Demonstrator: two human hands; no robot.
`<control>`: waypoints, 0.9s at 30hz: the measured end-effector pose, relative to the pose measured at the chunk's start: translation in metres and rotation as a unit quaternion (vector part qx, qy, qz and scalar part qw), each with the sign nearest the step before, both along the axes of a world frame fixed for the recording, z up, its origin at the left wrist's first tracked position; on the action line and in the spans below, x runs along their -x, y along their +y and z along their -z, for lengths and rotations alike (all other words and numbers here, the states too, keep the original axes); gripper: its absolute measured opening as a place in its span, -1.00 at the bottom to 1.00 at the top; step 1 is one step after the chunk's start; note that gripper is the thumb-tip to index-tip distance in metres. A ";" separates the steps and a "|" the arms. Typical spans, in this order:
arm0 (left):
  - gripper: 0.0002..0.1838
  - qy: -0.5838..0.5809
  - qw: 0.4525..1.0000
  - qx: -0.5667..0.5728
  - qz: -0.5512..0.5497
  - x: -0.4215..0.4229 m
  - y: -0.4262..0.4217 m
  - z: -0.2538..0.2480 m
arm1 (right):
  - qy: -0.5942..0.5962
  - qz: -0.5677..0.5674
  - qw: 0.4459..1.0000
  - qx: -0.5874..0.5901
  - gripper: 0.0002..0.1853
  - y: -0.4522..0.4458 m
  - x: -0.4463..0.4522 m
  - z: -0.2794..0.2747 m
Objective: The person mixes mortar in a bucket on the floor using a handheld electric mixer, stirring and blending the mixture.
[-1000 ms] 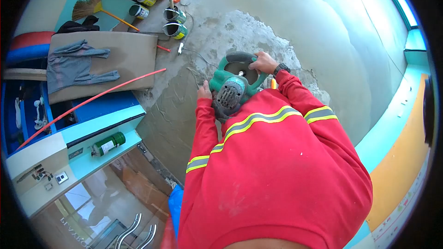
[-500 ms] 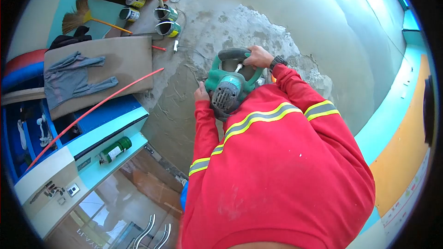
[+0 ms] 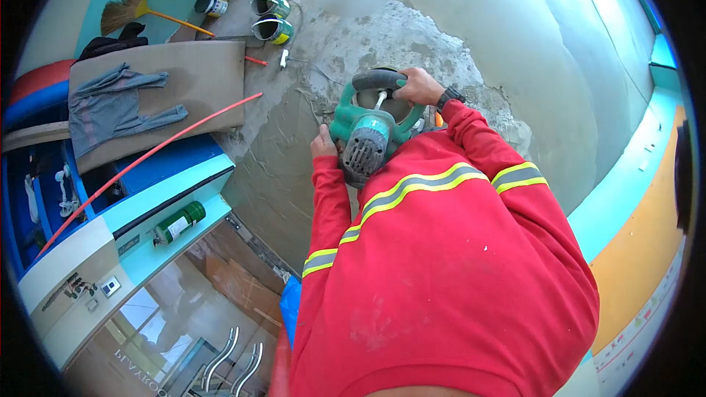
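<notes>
A green handheld power mixer (image 3: 365,136) with a round motor housing and a looped handle is in front of my chest. My right hand (image 3: 421,88) is wrapped round the far right part of the loop, near its black grip. On the near left side, my left hand (image 3: 322,143) closes on the mixer's frame; some of its fingers are behind the tool. The mixer's lower end is hidden by its body and my red sleeves. Beyond it lies a floor (image 3: 412,37) with a rough grey patch bordered by smooth, wet-looking material.
Several buckets (image 3: 272,29) stand at the far left. A straw broom (image 3: 126,9) is near a brown padded board (image 3: 206,81) with a grey shirt (image 3: 121,106) on it. A long red pipe (image 3: 169,143) crosses the left side. A green cylinder (image 3: 179,223) rests on a ledge.
The view has tilted and shifted slightly. My hands and the mixer appear a little farther right, with the grip unchanged. More of a blue item shows beside my left side.
</notes>
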State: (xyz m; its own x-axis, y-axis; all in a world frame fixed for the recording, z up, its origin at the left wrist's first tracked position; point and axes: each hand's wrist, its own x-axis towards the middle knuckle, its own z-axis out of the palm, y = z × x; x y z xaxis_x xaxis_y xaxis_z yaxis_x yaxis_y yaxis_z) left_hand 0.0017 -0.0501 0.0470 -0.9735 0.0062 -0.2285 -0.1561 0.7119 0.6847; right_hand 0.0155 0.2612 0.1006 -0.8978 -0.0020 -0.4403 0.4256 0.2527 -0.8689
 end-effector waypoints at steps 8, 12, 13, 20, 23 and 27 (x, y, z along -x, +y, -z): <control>-0.25 -0.002 1.000 -0.018 0.015 0.007 0.014 -0.024 | 0.010 0.007 1.000 -0.006 -0.68 0.006 -0.001 0.003; -0.25 -0.007 1.000 -0.022 0.021 0.009 0.018 -0.024 | 0.013 0.014 1.000 0.009 -0.68 0.011 -0.004 -0.003; -0.25 -0.006 0.999 -0.023 0.023 0.009 0.019 -0.027 | 0.017 0.014 1.000 0.012 -0.68 0.011 -0.005 -0.004; -0.26 0.003 1.000 -0.022 0.021 0.011 0.020 -0.027 | 0.019 0.027 0.999 0.014 -0.67 0.011 -0.005 0.005; -0.26 -0.007 1.000 -0.022 0.019 0.012 0.020 -0.027 | 0.016 0.023 1.000 0.007 -0.68 0.011 -0.004 0.003; -0.26 -0.014 1.000 -0.019 0.015 0.012 0.022 -0.032 | 0.011 0.019 1.000 0.014 -0.67 0.011 -0.002 0.000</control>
State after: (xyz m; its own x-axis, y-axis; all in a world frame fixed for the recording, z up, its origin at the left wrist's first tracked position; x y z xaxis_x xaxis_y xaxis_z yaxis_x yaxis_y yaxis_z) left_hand -0.0105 -0.0285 0.0786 -0.9660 0.0442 -0.2549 -0.1551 0.6896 0.7073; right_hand 0.0180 0.2723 0.1004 -0.9070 0.0204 -0.4206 0.4150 0.2130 -0.8846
